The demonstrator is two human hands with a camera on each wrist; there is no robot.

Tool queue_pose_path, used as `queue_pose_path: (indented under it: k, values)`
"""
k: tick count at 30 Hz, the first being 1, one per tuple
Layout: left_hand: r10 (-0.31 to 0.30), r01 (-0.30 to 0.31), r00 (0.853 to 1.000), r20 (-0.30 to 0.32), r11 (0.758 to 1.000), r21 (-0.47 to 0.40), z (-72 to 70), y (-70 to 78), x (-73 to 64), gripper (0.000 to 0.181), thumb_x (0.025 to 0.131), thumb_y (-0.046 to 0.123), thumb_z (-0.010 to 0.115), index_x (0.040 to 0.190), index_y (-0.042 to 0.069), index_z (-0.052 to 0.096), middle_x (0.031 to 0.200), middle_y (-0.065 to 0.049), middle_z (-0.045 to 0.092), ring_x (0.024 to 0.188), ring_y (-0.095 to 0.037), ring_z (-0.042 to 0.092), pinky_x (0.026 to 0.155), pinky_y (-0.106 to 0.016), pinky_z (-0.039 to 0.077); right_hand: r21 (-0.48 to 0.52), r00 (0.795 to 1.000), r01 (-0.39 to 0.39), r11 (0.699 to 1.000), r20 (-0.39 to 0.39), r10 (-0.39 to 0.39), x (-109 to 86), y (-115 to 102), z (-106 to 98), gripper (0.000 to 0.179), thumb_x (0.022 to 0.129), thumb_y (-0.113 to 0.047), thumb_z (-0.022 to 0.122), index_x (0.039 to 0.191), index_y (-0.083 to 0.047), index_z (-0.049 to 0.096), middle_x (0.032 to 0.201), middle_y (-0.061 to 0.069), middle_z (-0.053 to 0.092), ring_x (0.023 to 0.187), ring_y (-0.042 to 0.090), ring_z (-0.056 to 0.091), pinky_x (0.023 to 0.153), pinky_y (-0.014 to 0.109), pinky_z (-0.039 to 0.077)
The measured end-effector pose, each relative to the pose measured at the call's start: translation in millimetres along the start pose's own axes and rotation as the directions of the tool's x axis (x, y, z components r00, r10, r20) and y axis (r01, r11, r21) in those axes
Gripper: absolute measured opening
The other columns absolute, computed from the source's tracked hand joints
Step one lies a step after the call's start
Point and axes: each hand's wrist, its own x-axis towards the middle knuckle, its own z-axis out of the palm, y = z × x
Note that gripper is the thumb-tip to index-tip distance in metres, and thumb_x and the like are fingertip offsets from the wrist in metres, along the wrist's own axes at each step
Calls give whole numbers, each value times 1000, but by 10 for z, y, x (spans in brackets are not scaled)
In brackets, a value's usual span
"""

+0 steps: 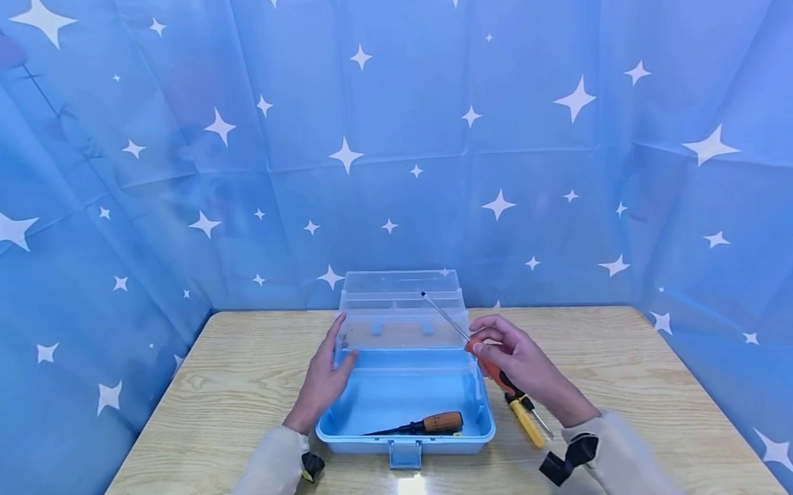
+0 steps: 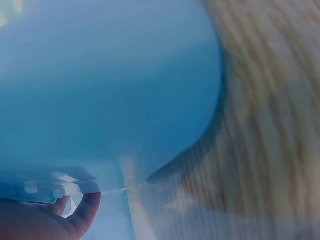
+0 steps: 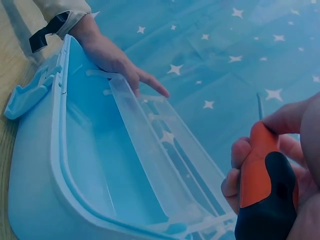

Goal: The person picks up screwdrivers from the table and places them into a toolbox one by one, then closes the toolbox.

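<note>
A blue toolbox [image 1: 405, 445] stands with its clear lid [image 1: 401, 280] raised at the back. My left hand [image 1: 322, 380] rests at its back left corner, thumb towards the inside and fingers stretched along the outer side, by the clear tray [image 3: 145, 140]. In the right hand [image 1: 517, 357] I hold a screwdriver [image 1: 491, 365] with an orange and black handle, its shaft slanting up and left over the box. Inside the toolbox, along the front wall, lies a wooden-handled screwdriver [image 1: 440, 423].
Right of the box, a yellow-handled tool [image 1: 527, 423] and a thin metal-shafted tool [image 1: 544, 424] lie on the wooden table [image 1: 204, 411], partly under my right hand. A blue star-patterned curtain [image 1: 405, 129] hangs behind and at both sides. The box's front latch [image 1: 405, 455] hangs down.
</note>
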Motion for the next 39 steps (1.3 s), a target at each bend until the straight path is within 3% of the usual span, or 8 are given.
queue_pose_path:
  k: [5, 11, 17, 23, 29, 33, 39]
  values:
    - [1, -1, 1000, 2, 1000, -4, -7, 21, -11, 66, 102, 26, 54, 153, 50, 18, 163, 2, 26, 148, -31, 30, 115, -60, 28, -7, 999, 31, 1000, 12, -31, 16, 6, 59, 32, 101, -17, 58, 128, -1, 50, 115, 24, 60, 89, 42, 65, 74, 29, 60]
    - [4, -4, 1000, -2, 1000, -5, -10, 22, -14, 66, 102, 26, 54, 154, 48, 19, 163, 2, 26, 148, -31, 29, 115, -60, 28, -4, 997, 60, 998, 45, -60, 38, -1, 127, 29, 101, -19, 58, 124, -2, 53, 113, 23, 61, 81, 30, 67, 73, 29, 59]
    - [-2, 2, 1000, 3, 1000, 1, -8, 20, -9, 66, 102, 28, 54, 153, 51, 18, 163, 2, 25, 148, -31, 28, 116, -61, 27, 25, 988, 102, 994, 117, -104, 60, 3, 198, 27, 101, -20, 58, 120, -1, 55, 97, 17, 61, 71, 33, 64, 66, 33, 59]
    - [-6, 6, 1000, 4, 1000, 12, -7, 22, -10, 66, 102, 29, 53, 153, 51, 17, 164, 2, 24, 147, -33, 31, 114, -62, 29, 51, 975, 134, 990, 173, -140, 77, -6, 279, 26, 101, -17, 56, 118, 2, 55, 88, 22, 59, 65, 20, 62, 56, 28, 54]
    - [-7, 7, 1000, 4, 1000, 14, -10, 33, -17, 66, 102, 28, 54, 153, 49, 18, 164, 3, 23, 147, -33, 31, 114, -62, 29, 39, 960, 149, 988, 236, -154, 95, -8, 381, 21, 101, -15, 57, 116, 0, 58, 85, 31, 59, 68, 26, 61, 56, 26, 52]
    - [-6, 6, 1000, 5, 1000, 15, -11, 40, -22, 66, 103, 27, 53, 154, 49, 17, 164, 3, 23, 148, -32, 27, 116, -61, 27, 35, 946, 140, 990, 290, -144, 104, 11, 458, 20, 101, -15, 56, 115, -1, 60, 82, 26, 60, 66, 25, 60, 52, 25, 49]
    - [-4, 4, 1000, 9, 1000, 4, -7, 39, -25, 66, 103, 27, 53, 154, 49, 17, 162, 2, 27, 148, -31, 28, 116, -60, 27, 43, 928, 132, 990, 347, -139, 110, 53, 573, 18, 102, -16, 56, 113, -3, 60, 92, 23, 60, 74, 40, 61, 59, 30, 54]
